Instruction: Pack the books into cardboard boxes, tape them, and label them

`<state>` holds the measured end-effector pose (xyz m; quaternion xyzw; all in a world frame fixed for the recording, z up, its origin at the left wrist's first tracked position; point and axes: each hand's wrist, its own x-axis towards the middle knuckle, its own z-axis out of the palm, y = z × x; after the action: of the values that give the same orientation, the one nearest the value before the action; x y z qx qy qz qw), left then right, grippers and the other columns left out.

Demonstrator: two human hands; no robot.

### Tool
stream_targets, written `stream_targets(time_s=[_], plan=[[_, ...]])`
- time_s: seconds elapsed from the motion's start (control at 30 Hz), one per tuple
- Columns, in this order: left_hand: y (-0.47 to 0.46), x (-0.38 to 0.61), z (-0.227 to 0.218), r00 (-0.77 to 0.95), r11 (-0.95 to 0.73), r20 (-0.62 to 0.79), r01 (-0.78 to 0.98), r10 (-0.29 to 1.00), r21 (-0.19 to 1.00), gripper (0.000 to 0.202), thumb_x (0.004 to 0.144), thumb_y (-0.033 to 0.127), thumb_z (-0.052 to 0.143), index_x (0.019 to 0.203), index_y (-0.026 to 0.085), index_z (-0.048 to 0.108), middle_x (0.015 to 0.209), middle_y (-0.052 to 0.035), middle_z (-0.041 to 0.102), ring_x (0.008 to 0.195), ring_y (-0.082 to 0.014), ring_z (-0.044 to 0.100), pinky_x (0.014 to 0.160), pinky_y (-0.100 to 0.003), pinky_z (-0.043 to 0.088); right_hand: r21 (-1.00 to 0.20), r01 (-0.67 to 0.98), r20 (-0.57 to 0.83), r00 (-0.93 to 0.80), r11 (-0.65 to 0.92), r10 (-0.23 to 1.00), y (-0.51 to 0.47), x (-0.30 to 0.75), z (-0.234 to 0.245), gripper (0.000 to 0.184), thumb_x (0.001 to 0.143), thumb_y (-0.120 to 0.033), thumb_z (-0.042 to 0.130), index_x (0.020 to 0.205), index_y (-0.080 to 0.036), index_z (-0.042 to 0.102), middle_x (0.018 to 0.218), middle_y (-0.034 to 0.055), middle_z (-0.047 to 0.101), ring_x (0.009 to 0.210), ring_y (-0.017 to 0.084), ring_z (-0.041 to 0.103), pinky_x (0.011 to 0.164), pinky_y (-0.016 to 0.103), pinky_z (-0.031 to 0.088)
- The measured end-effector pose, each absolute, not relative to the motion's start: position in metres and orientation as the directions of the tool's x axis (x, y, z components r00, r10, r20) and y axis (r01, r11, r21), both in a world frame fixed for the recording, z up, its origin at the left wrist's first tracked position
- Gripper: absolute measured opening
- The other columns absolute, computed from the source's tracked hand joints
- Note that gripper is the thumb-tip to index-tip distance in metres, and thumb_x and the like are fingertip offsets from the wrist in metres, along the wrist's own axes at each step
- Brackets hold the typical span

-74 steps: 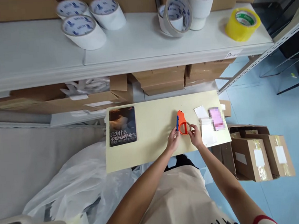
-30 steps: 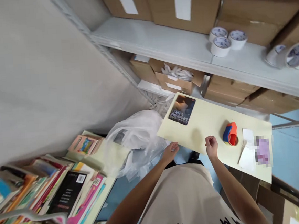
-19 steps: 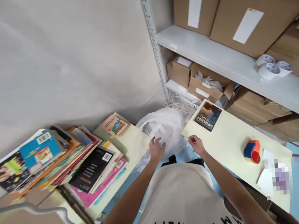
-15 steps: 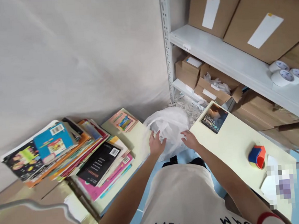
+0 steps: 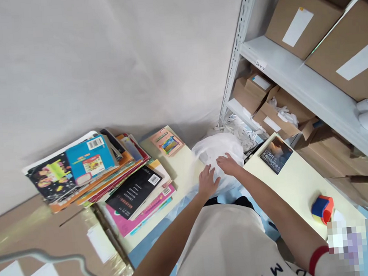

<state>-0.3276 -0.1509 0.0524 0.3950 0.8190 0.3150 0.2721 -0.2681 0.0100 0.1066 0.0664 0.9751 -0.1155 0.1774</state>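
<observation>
A thin white plastic bag (image 5: pixel 218 146) bulges up in the gap between two pale tabletops. My left hand (image 5: pixel 208 181) is at its near left side, palm down, with the fingers spread. Close beside it, my right hand (image 5: pixel 229 165) reaches over the bag with its fingers stretched out, apparently touching the plastic. Neither hand holds anything that I can see. The bag's lower part is hidden behind my hands and forearms.
Left of the bag are a pile of books (image 5: pixel 109 165) and a single pink-covered book (image 5: pixel 167 142). On the right table (image 5: pixel 297 184) lie a dark-covered book (image 5: pixel 276 154) and a red-and-blue tape dispenser (image 5: pixel 322 208). A metal shelf (image 5: pixel 293 72) holds cardboard boxes.
My hands have come closer together over the bag, the right one moving inward across it. The bag's top looks rounder and lower. The view has shifted, so the surroundings appear displaced rightward.
</observation>
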Motion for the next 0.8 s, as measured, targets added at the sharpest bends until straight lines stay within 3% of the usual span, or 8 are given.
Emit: stream_targets(time_s=[0.1, 0.23, 0.33, 0.43, 0.53, 0.63, 0.73, 0.8], plan=[[-0.157, -0.334, 0.057, -0.674, 0.476, -0.104, 0.394, 0.731, 0.786, 0.06, 0.079, 0.041, 0.065, 0.132, 0.017, 0.05, 0.149, -0.0219, 0.044, 0.143, -0.0374, 0.036, 0.114, -0.053, 0.032, -0.265, 0.198, -0.298, -0.948, 0.944, 0.115, 0.016, -0.263, 0.13, 0.035, 0.084, 0.001, 0.052, 0.107, -0.018, 0.071, 0.12, 0.0108, 0.071, 0.116, 0.023, 0.062, 0.114, 0.048, 0.032], [-0.139, -0.348, 0.077, -0.739, 0.445, -0.076, 0.317, 0.67, 0.838, 0.08, 0.071, 0.047, 0.073, 0.137, 0.016, 0.041, 0.146, -0.0214, 0.047, 0.14, -0.0374, 0.04, 0.114, -0.053, 0.031, -0.468, 0.236, -0.09, -0.971, 0.851, 0.22, 0.026, -0.259, 0.17, 0.022, 0.089, -0.011, 0.056, 0.099, -0.02, 0.072, 0.108, 0.0088, 0.072, 0.102, 0.02, 0.067, 0.094, 0.035, 0.048], [-0.117, -0.354, 0.101, -0.684, 0.377, -0.052, 0.335, 0.728, 0.863, 0.058, 0.072, 0.044, 0.073, 0.122, 0.021, 0.054, 0.125, -0.0143, 0.065, 0.125, -0.034, 0.055, 0.116, -0.053, 0.027, -0.62, 0.191, 0.102, -0.942, 0.761, 0.32, 0.034, -0.254, 0.203, 0.018, 0.088, -0.014, 0.057, 0.088, -0.022, 0.072, 0.093, 0.0047, 0.071, 0.09, 0.018, 0.067, 0.083, 0.03, 0.051], [-0.1, -0.36, 0.128, -0.64, 0.253, 0.012, 0.321, 0.769, 0.913, 0.031, 0.074, 0.042, 0.069, 0.098, 0.022, 0.063, 0.095, -0.0083, 0.071, 0.102, -0.0294, 0.066, 0.109, -0.05, 0.038, -0.718, 0.14, 0.245, -0.866, 0.682, 0.435, 0.048, -0.244, 0.236, 0.012, 0.086, -0.021, 0.06, 0.085, -0.023, 0.071, 0.087, 0.0024, 0.07, 0.084, 0.018, 0.066, 0.08, 0.031, 0.051], [-0.089, -0.373, 0.153, -0.665, 0.136, 0.061, 0.241, 0.744, 0.961, 0.029, 0.073, 0.043, 0.066, 0.093, 0.021, 0.063, 0.091, -0.0064, 0.071, 0.093, -0.0258, 0.067, 0.09, -0.042, 0.051, -0.804, 0.138, 0.305, -0.738, 0.578, 0.602, 0.065, -0.227, 0.263, 0.011, 0.081, -0.03, 0.066, 0.087, -0.023, 0.071, 0.087, 0.0019, 0.07, 0.083, 0.018, 0.064, 0.078, 0.032, 0.051], [-0.08, -0.393, 0.177, -0.684, 0.083, 0.089, 0.215, 0.724, 0.973, 0.035, 0.073, 0.045, 0.065, 0.098, 0.02, 0.064, 0.093, -0.0056, 0.071, 0.087, -0.0219, 0.067, 0.081, -0.036, 0.054, -0.887, 0.099, 0.311, -0.594, 0.451, 0.742, 0.08, -0.207, 0.281, 0.02, 0.076, -0.037, 0.071, 0.089, -0.022, 0.069, 0.086, 0.001, 0.068, 0.077, 0.016, 0.061, 0.073, 0.03, 0.05], [-0.067, -0.407, 0.201, -0.686, 0.019, 0.107, 0.173, 0.72, 0.985, 0.048, 0.071, 0.05, 0.069, 0.105, 0.017, 0.063, 0.084, -0.0037, 0.068, 0.076, -0.0189, 0.066, 0.071, -0.032, 0.055, -0.922, 0.032, 0.307, -0.547, 0.386, 0.779, 0.083, -0.192, 0.294, 0.029, 0.075, -0.039, 0.073, 0.097, -0.022, 0.067, 0.089, 0.0008, 0.067, 0.071, 0.014, 0.059, 0.066, 0.028, 0.049], [-0.057, -0.411, 0.214, -0.702, -0.083, 0.156, 0.137, 0.695, 0.987, 0.065, 0.067, 0.054, 0.075, 0.118, 0.018, 0.058, 0.089, -0.0042, 0.067, 0.077, -0.0185, 0.067, 0.071, -0.031, 0.055, -0.918, 0.004, 0.33, -0.545, 0.396, 0.771, 0.082, -0.185, 0.301, 0.031, 0.074, -0.037, 0.074, 0.1, -0.022, 0.067, 0.092, 0.0016, 0.068, 0.074, 0.015, 0.059, 0.067, 0.027, 0.049]])
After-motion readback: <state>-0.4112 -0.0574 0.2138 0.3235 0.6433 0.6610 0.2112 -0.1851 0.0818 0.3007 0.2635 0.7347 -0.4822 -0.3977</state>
